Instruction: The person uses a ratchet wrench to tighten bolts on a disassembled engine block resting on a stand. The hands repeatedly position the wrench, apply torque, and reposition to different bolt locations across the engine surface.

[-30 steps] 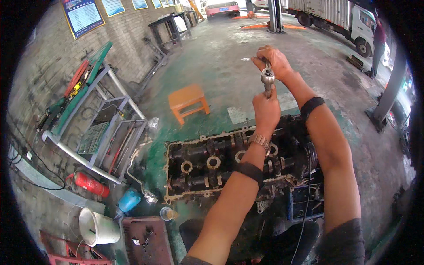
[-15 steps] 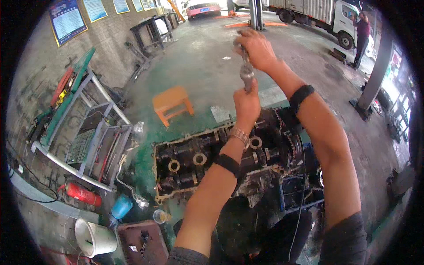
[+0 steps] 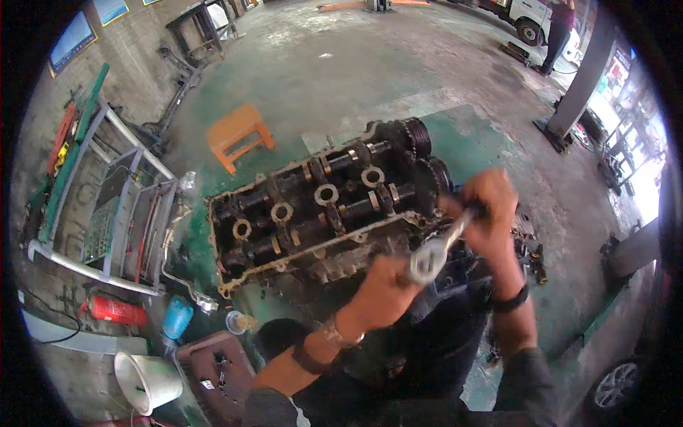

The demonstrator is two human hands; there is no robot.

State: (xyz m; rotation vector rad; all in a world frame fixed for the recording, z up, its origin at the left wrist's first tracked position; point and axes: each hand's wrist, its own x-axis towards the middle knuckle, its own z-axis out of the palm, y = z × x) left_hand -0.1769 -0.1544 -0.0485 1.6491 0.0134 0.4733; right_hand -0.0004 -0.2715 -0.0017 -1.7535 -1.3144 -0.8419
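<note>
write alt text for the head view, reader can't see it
A person's left hand holds the head of a ratchet, and the right hand grips its handle. Behind them is a dark engine, with an orange stool beyond it.

A Worn Garage Around Me

On my left runs a grey brick wall, hung with blue posters, some cut off by the edge of my view. A metal rack with a green top stands near it, and farther back I see a dark frame. Ahead of me an orange stool sits on the floor, where green paint gives way to scuffed, stained grey. To my right rises a grey post; beyond it glares strong white light.
</note>
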